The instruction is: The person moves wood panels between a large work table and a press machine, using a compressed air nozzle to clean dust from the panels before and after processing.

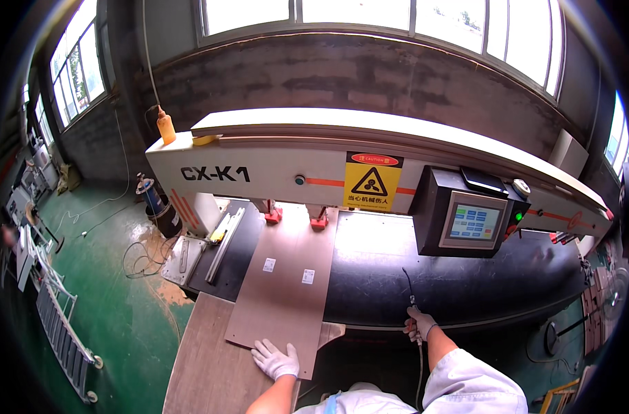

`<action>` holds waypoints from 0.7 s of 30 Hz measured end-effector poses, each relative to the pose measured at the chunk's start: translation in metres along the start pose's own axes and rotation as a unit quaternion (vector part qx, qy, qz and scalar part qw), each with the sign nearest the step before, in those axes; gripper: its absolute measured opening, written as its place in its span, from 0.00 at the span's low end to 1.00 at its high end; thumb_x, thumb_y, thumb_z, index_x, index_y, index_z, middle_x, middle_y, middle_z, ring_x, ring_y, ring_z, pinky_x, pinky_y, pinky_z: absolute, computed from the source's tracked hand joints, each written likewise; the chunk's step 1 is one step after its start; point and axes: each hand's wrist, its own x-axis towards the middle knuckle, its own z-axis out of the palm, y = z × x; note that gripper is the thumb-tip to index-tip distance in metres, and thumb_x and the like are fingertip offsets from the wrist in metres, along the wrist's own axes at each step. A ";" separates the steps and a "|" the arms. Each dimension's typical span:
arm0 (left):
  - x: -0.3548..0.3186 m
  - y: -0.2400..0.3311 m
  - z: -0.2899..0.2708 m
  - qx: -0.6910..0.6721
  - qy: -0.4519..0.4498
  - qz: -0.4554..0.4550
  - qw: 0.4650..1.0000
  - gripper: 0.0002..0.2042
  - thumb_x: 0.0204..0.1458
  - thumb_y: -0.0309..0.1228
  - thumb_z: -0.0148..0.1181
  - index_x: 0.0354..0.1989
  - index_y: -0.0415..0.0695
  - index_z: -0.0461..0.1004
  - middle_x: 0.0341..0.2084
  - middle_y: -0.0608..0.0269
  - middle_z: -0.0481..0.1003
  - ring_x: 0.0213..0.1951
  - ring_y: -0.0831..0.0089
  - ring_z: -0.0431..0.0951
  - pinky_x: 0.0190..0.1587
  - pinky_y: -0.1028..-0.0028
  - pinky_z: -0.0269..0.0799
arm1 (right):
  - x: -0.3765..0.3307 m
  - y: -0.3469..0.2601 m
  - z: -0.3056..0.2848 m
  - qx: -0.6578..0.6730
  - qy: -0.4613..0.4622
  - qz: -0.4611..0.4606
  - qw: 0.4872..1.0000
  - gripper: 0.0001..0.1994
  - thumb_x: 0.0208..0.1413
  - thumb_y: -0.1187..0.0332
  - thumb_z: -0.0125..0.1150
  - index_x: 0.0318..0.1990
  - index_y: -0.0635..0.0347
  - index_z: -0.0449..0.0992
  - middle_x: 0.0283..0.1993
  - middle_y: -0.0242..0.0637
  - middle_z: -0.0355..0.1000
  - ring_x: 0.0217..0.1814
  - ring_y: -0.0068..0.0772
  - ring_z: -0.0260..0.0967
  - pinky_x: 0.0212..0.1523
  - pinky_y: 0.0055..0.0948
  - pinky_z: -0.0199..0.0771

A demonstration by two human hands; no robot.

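Brown board [287, 283] on black machine table [425, 276].

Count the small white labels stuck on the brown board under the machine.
2. One white label sits left of the middle of the brown board; the other white label sits right of it, slightly nearer the gloved left hand. Any beneath the red clamps would be hidden.

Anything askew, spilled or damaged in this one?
The floor by the machine's left end has worn, brownish patches in its green paint, with loose cable coiled over them. The panel under the left hand lies flat.
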 end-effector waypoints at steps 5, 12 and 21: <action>0.001 -0.002 0.004 0.000 0.006 0.001 1.000 0.46 0.58 0.59 0.56 0.78 0.36 0.58 0.79 0.40 0.51 0.79 0.37 0.48 0.81 0.49 0.39 | 0.001 0.001 -0.001 -0.004 0.004 0.000 1.000 0.31 0.61 0.33 0.64 0.35 0.58 0.77 0.27 0.45 0.79 0.15 0.33 0.67 0.19 0.36 0.71; 0.000 -0.001 0.000 -0.001 0.002 0.000 1.000 0.47 0.58 0.59 0.56 0.78 0.36 0.57 0.80 0.40 0.50 0.79 0.38 0.48 0.81 0.49 0.39 | -0.003 -0.001 0.001 -0.014 0.020 -0.007 1.000 0.31 0.62 0.35 0.64 0.37 0.60 0.78 0.28 0.46 0.80 0.16 0.35 0.69 0.20 0.38 0.73; 0.001 -0.002 0.004 -0.003 0.005 0.000 1.000 0.47 0.58 0.60 0.56 0.78 0.37 0.57 0.80 0.40 0.50 0.79 0.37 0.47 0.81 0.49 0.39 | 0.002 0.001 -0.002 0.004 0.007 -0.005 1.000 0.31 0.62 0.37 0.66 0.38 0.63 0.78 0.29 0.48 0.80 0.16 0.35 0.68 0.20 0.39 0.73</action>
